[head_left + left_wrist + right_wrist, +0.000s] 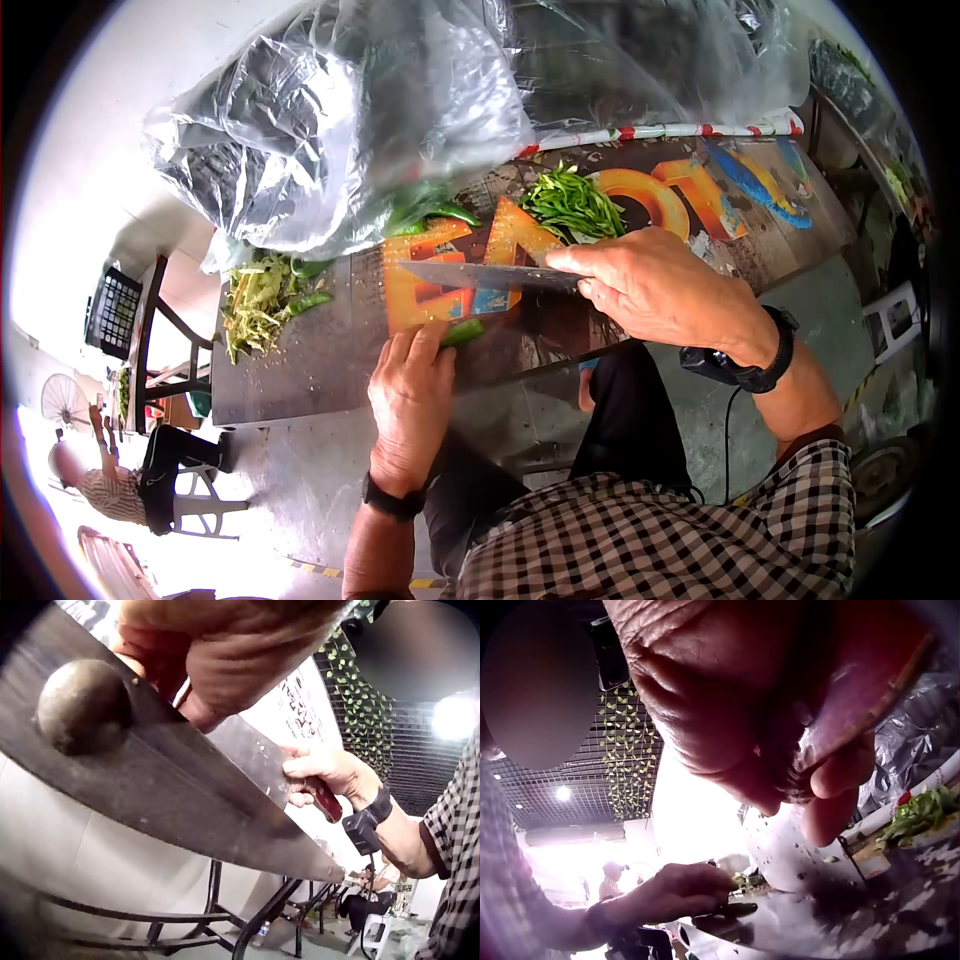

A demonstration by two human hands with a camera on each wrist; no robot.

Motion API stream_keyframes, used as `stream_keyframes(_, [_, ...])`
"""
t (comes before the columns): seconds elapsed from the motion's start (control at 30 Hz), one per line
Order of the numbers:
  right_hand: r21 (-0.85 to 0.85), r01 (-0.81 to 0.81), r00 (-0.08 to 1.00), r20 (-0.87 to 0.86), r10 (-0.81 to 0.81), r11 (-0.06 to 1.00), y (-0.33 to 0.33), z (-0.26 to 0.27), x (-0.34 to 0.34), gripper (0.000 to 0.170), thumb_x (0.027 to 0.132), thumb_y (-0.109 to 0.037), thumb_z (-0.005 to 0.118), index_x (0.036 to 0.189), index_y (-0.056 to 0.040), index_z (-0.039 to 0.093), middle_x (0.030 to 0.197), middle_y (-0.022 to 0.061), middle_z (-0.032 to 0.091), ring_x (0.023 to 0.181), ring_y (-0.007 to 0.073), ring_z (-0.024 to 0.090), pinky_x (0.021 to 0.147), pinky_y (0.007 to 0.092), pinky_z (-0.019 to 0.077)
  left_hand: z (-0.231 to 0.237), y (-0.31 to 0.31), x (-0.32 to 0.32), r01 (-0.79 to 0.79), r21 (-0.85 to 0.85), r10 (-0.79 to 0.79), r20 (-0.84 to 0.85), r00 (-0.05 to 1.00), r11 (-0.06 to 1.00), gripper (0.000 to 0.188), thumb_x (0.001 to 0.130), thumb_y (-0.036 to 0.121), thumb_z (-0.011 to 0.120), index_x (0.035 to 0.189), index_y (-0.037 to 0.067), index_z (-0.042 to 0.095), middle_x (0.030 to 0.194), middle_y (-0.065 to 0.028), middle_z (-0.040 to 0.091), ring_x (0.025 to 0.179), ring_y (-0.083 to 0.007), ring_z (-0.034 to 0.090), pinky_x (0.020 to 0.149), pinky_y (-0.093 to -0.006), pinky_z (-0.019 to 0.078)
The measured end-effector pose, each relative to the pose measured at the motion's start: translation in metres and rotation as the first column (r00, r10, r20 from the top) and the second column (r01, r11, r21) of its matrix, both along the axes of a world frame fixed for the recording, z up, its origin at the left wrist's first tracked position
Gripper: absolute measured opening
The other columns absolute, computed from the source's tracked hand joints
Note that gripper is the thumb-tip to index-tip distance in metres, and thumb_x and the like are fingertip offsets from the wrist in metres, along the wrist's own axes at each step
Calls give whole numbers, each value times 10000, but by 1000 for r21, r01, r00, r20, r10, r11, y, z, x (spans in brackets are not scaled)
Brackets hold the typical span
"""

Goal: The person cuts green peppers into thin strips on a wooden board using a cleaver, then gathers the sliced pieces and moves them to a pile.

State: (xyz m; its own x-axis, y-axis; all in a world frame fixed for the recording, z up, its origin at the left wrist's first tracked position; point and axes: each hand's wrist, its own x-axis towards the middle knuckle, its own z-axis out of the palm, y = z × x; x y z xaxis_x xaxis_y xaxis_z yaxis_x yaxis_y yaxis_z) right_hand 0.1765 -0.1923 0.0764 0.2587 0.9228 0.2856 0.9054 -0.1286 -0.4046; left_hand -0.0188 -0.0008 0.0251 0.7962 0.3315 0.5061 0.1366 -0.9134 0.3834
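Observation:
My right hand grips a broad kitchen knife by its red-brown handle. The blade reaches left across the table, its flat side showing in the head view. In the right wrist view the blade stands close over the tabletop. My left hand holds a green pepper piece down near the table's front edge, fingers bent over it; its right end sticks out. A heap of green pepper strips lies beyond the knife. Whole green peppers lie farther left, partly under clear plastic.
Pepper cores and trimmings are heaped at the left end of the dark, lettered table. Large clear plastic bags cover the far side. A seated person is in the left background, near a black crate.

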Motion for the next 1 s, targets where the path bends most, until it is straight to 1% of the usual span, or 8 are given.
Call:
stream_keyframes(0.13, [33,-22,1000,-1,22,999,1,0,0,262,877,-84,604,1134,-46,639,650,166,631,578,339,636,531,437,478,-9,-4,9,60,50,-61,34,998,997,252,799,-11,676,1042,55,684,976,-120,659,888,-321,641,772,-386,524])
stream_keyframes(0.17, [22,-21,1000,1,21,1000,1,1,0,249,876,-86,605,1119,-45,639,649,166,631,579,342,636,528,440,476,-10,-8,12,51,61,-54,57,997,997,206,793,-11,677,990,49,689,960,-113,657,870,-322,630,764,-392,518])
stream_keyframes(0.37, [-37,-2,1000,2,2,999,2,4,-1,163,867,-84,607,1019,-30,625,646,174,634,597,364,638,539,471,478,-17,-13,32,95,109,-101,58,993,989,172,793,-35,656,947,40,680,935,-108,644,834,-319,601,738,-413,498])
stream_keyframes(0.47, [-67,0,1000,8,0,998,1,8,-2,124,865,-79,597,965,-10,622,637,193,625,604,387,636,557,484,490,-13,-20,26,120,74,-124,62,990,990,218,787,-50,643,992,11,682,998,-126,651,900,-330,612,791,-411,509])
stream_keyframes(0.57, [-119,21,1000,17,-19,993,2,10,-4,108,869,-74,593,935,4,628,633,209,618,610,396,637,567,494,491,-22,-29,16,99,154,-107,42,993,983,326,769,-18,648,1094,1,658,1114,-122,624,1059,-329,593,910,-407,501])
stream_keyframes(0.67, [-49,6,1000,11,-5,999,3,10,-3,107,876,-81,594,934,4,621,628,203,611,610,392,634,564,493,481,-22,-34,13,86,90,-87,2,996,992,365,788,-21,646,1153,-24,636,1202,-153,600,1149,-354,563,979,-420,479])
stream_keyframes(0.77, [39,-13,1000,11,13,999,2,12,-4,88,883,-93,598,916,-12,609,623,193,599,608,387,627,558,487,468,-25,-39,13,82,54,-84,26,996,995,392,783,-63,626,1175,-45,622,1249,-184,583,1168,-380,536,1007,-434,453])
stream_keyframes(1.0, [-1,-40,999,-9,40,999,8,18,-13,70,883,-104,608,885,-44,572,611,181,580,599,382,614,541,480,449,-28,-38,13,79,56,-81,23,996,995,396,790,-36,632,1185,-46,613,1257,-191,578,1176,-388,528,1021,-441,441])
